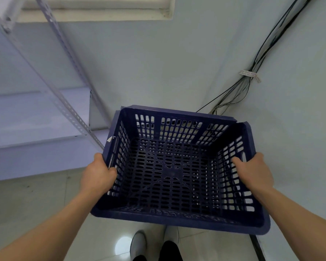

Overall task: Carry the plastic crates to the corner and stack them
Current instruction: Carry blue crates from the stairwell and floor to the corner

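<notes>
One blue crate (169,174) between left hand (98,176) and right hand (252,172); rim lettering (164,211) unreadable

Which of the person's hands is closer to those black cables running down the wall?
Right. The right hand grips the crate on the side below the cables; the left hand grips its opposite side, beside the shelf.

metal shelving (45,117), wall cables (256,72), shoes (137,243)
</notes>
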